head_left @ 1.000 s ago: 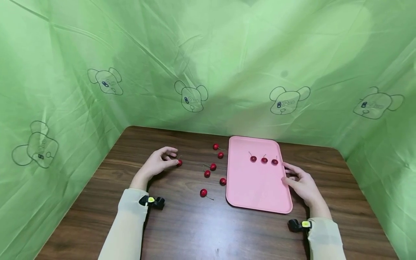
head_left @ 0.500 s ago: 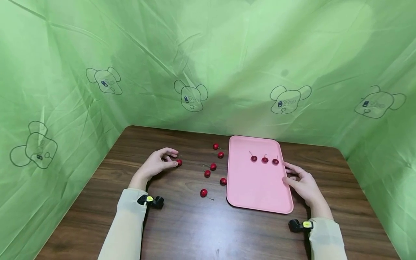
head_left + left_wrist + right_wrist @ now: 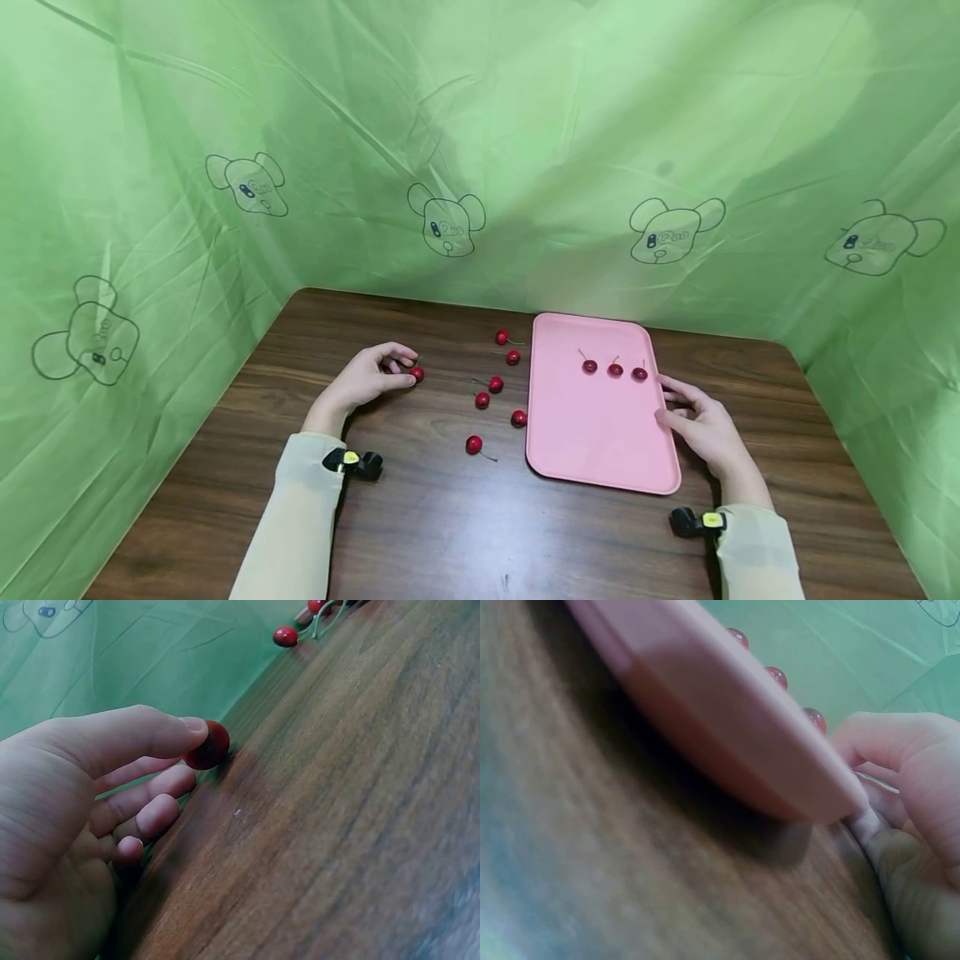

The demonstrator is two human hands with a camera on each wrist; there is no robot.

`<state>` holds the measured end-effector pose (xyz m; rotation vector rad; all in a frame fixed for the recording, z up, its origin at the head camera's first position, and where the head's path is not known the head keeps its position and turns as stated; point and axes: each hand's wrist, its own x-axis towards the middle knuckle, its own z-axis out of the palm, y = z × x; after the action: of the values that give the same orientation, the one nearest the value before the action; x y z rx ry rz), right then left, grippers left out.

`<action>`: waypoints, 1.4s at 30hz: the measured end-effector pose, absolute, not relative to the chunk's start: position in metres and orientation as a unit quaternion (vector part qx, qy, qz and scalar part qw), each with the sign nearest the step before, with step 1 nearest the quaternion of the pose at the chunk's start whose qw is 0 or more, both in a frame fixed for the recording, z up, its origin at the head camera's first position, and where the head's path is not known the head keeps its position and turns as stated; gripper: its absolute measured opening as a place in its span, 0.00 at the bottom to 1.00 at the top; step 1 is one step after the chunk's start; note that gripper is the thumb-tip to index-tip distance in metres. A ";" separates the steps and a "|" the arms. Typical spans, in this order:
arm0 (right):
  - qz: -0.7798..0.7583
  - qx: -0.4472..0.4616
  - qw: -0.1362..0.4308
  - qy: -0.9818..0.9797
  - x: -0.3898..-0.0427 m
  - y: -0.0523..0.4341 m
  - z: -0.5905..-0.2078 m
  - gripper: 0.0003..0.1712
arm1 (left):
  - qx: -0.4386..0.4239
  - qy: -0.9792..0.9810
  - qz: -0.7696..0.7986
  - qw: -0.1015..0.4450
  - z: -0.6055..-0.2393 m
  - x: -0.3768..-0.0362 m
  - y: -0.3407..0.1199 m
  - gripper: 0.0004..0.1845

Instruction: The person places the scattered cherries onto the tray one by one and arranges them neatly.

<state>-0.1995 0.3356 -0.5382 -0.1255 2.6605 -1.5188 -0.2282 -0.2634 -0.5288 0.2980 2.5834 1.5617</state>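
Observation:
With thumb and fingers, my left hand (image 3: 365, 380) pinches a red cherry (image 3: 417, 374) at the left of the wooden table. In the left wrist view that cherry (image 3: 208, 745) sits at the thumb tip, low over the wood; the far fingertip behind it is partly hidden. At the right edge of a pink tray (image 3: 592, 442), my right hand (image 3: 701, 427) grips the rim with thumb and fingers. Three cherries (image 3: 615, 370) lie in a row on the tray's upper part, stems pointing away.
Several loose cherries, including one with a long stem (image 3: 474, 445), lie on the table (image 3: 420, 517) between the left hand and the tray. One cherry (image 3: 519, 418) sits close against the tray's left edge. A green cloth (image 3: 555, 150) hangs behind and at both sides.
The head view shifts slightly. Both hands, the pinched cherry and the tray stay practically where they were.

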 end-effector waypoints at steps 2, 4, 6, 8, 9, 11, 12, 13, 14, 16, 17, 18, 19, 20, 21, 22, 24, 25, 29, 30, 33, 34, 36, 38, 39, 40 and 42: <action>-0.494 -0.042 0.037 0.868 -0.200 0.336 -0.539 0.38 | 0.101 0.852 0.512 0.052 -0.530 -0.229 -0.264 0.22; -0.493 -0.042 0.034 0.868 -0.200 0.336 -0.540 0.38 | 0.104 0.853 0.510 0.052 -0.530 -0.229 -0.264 0.23; -0.492 -0.042 0.032 0.869 -0.200 0.336 -0.540 0.38 | 0.105 0.851 0.511 0.052 -0.531 -0.229 -0.264 0.23; -0.493 -0.042 0.032 0.868 -0.200 0.336 -0.540 0.38 | 0.107 0.850 0.513 0.052 -0.532 -0.230 -0.264 0.23; -0.493 -0.042 0.032 0.868 -0.200 0.336 -0.540 0.38 | 0.107 0.849 0.515 0.052 -0.532 -0.230 -0.264 0.23; -0.496 -0.042 0.033 0.867 -0.200 0.336 -0.539 0.38 | 0.110 0.847 0.518 0.052 -0.532 -0.229 -0.263 0.23; -0.497 -0.042 0.033 0.866 -0.199 0.335 -0.538 0.38 | 0.112 0.847 0.518 0.052 -0.532 -0.229 -0.263 0.23; -0.498 -0.043 0.033 0.865 -0.199 0.335 -0.538 0.38 | 0.113 0.847 0.517 0.052 -0.532 -0.229 -0.263 0.23; -0.500 -0.043 0.032 0.864 -0.199 0.335 -0.538 0.38 | 0.115 0.847 0.516 0.053 -0.532 -0.229 -0.263 0.24; -0.503 -0.044 0.033 0.863 -0.199 0.335 -0.537 0.38 | 0.119 0.849 0.513 0.053 -0.531 -0.228 -0.263 0.24; -0.503 -0.045 0.033 0.862 -0.198 0.335 -0.537 0.38 | 0.121 0.850 0.510 0.053 -0.531 -0.228 -0.263 0.24; -0.504 -0.046 0.033 0.862 -0.198 0.334 -0.537 0.39 | 0.119 0.851 0.509 0.054 -0.531 -0.228 -0.263 0.24; -0.505 -0.046 0.033 0.861 -0.198 0.334 -0.536 0.39 | 0.119 0.852 0.508 0.054 -0.530 -0.228 -0.262 0.23; -0.505 -0.047 0.033 0.861 -0.198 0.334 -0.536 0.39 | 0.119 0.853 0.505 0.054 -0.530 -0.228 -0.262 0.22; -0.505 -0.047 0.032 0.861 -0.198 0.334 -0.537 0.39 | 0.119 0.855 0.502 0.053 -0.530 -0.227 -0.262 0.21; -0.505 -0.047 0.032 0.861 -0.198 0.334 -0.536 0.39 | 0.119 0.857 0.498 0.052 -0.530 -0.227 -0.262 0.20; -0.504 -0.046 0.032 0.862 -0.198 0.334 -0.536 0.39 | 0.121 0.862 0.490 0.049 -0.530 -0.227 -0.261 0.18; -0.504 -0.045 0.032 0.862 -0.198 0.334 -0.536 0.39 | 0.125 0.863 0.487 0.047 -0.529 -0.227 -0.261 0.17; -0.504 -0.046 0.033 0.862 -0.197 0.334 -0.534 0.39 | 0.128 0.867 0.479 0.040 -0.530 -0.226 -0.260 0.15; -0.504 -0.047 0.033 0.862 -0.197 0.333 -0.534 0.38 | 0.129 0.868 0.478 0.039 -0.529 -0.226 -0.260 0.15; -0.506 -0.051 0.030 0.861 -0.196 0.333 -0.534 0.38 | 0.126 0.870 0.476 0.037 -0.529 -0.226 -0.260 0.15; -0.506 -0.053 0.029 0.860 -0.196 0.332 -0.533 0.38 | 0.126 0.870 0.475 0.036 -0.529 -0.226 -0.260 0.15; -0.507 -0.055 0.028 0.860 -0.196 0.332 -0.533 0.38 | 0.126 0.869 0.478 0.033 -0.529 -0.226 -0.260 0.15; -0.508 -0.055 0.027 0.859 -0.196 0.332 -0.532 0.38 | 0.124 0.864 0.487 0.032 -0.530 -0.226 -0.260 0.16; -0.509 -0.055 0.027 0.859 -0.196 0.332 -0.532 0.38 | 0.123 0.861 0.492 0.032 -0.530 -0.226 -0.260 0.16; -0.510 -0.055 0.027 0.858 -0.196 0.332 -0.532 0.38 | 0.123 0.859 0.496 0.033 -0.530 -0.226 -0.260 0.16; -0.511 -0.055 0.026 0.857 -0.196 0.332 -0.532 0.38 | 0.121 0.855 0.503 0.035 -0.531 -0.227 -0.261 0.15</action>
<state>-0.1959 0.3322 -0.5319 -0.1686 2.6499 -1.5794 -0.2265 -0.2606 -0.5308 0.3712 2.6280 1.5458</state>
